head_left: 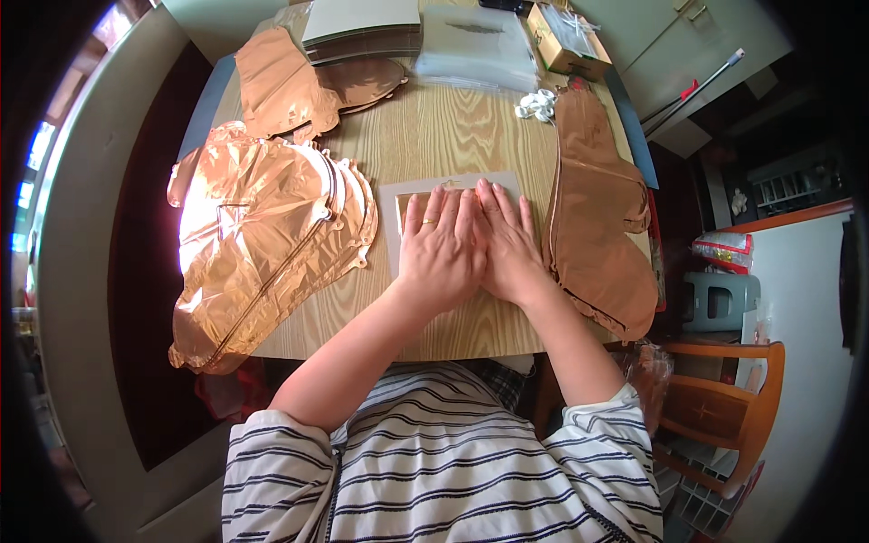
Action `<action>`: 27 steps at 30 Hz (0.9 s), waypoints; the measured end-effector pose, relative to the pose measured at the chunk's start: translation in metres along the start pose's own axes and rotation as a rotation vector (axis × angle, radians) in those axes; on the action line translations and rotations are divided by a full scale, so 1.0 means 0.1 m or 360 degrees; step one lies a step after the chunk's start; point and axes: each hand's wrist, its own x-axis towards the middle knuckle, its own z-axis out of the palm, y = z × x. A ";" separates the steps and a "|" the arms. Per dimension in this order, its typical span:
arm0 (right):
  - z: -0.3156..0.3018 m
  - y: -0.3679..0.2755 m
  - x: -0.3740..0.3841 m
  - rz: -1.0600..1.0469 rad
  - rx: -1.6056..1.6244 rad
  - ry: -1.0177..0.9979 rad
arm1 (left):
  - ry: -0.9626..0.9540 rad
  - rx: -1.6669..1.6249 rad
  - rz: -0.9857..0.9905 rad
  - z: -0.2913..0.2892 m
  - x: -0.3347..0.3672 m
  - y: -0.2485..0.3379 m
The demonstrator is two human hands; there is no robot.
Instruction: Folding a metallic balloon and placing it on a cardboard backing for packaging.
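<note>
My left hand [442, 240] lies flat with its fingers stretched out, a ring on one of them. Beside it my right hand [509, 249] is also flat, its fingers slightly spread, and the two hands touch. Both press down on a pale card [389, 206] at the middle of the table. Between the hands and the card is a folded copper-coloured foil piece [402, 210], mostly hidden. To the left lies a pile of shiny, flat copper foil balloons [272, 217]. Duller copper foil balloons [593, 199] lie on the right, close to my right hand.
More copper foil balloons [281, 86] lie at the far left of the wooden table [434, 330]. Along the back are a card stack [362, 23], clear plastic bags [475, 50] and an open box [570, 45]. Small white coils [536, 106] sit nearby. A wooden chair [715, 398] stands at right.
</note>
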 end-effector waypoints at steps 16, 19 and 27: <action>0.03 0.02 -0.05 0.0001 0.0152 0.0084 | -0.0128 0.0004 -0.0077 0.00 -0.26 -0.24; -0.02 -0.07 -0.21 0.0061 0.0165 0.0040 | -0.0221 -0.0003 -0.0036 -0.09 -0.34 -0.18; -0.42 -0.08 -0.29 -0.0116 0.0317 0.0127 | -0.0405 -0.0049 -0.0055 -0.27 -0.53 -0.10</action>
